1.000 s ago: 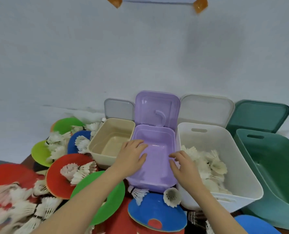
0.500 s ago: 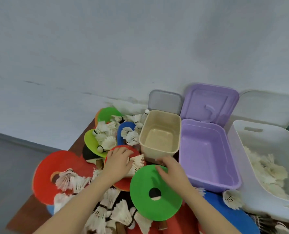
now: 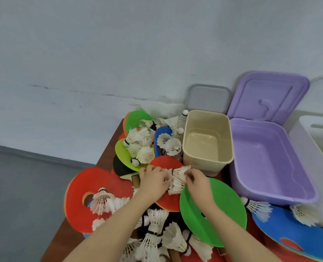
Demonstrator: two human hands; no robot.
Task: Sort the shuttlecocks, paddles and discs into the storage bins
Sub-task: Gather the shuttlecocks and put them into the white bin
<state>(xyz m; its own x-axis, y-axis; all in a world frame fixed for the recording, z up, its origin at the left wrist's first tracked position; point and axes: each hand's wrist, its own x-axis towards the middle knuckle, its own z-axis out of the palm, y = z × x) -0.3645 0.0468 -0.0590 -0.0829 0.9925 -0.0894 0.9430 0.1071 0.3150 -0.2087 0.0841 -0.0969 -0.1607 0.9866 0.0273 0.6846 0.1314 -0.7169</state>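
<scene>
Both hands meet over a small red disc (image 3: 165, 163) in front of the beige bin (image 3: 207, 140). My left hand (image 3: 153, 179) and my right hand (image 3: 196, 179) pinch a cluster of white shuttlecocks (image 3: 177, 176) lying on that disc. A green disc (image 3: 217, 207) lies under my right wrist. A large red disc (image 3: 89, 188) with shuttlecocks on it sits to the left. More shuttlecocks (image 3: 157, 237) are heaped near the front edge. A black paddle (image 3: 122, 170) shows partly under the discs.
The purple bin (image 3: 266, 159) with its lid up stands right of the beige one, and a white bin (image 3: 308, 146) is at the far right. Blue discs (image 3: 293, 235) lie at the front right. Green and blue discs with shuttlecocks (image 3: 141, 146) fill the back left. The table's left edge (image 3: 104, 157) drops to grey floor.
My view swung left from the purple bin toward the pile. Both hands left the purple bin's rim, crossed the green disc and now pinch the shuttlecocks on the small red disc.
</scene>
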